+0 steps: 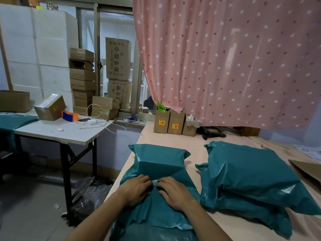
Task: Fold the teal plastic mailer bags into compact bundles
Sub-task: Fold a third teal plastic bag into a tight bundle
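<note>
right now i've got both hands down on the teal mailer at the near left edge of the peach worktable. left hand and right hand sit side by side, almost touching, palms flat w/ fingers pressing where two folded-in flaps meet at the middle; pressing, not pinching, nothing gripped that i can see. far end of the bag is already tucked into a boxy fold, near end hangs loose and crinkled toward me. so, mid-fold imo: side flaps are in, seam's being flattened. next move prob needs the loose near end brought up over the seam w/out the flaps springing open, slick plastic slips. stack of done bundles sits just to the right, well apart from my hands.
</note>
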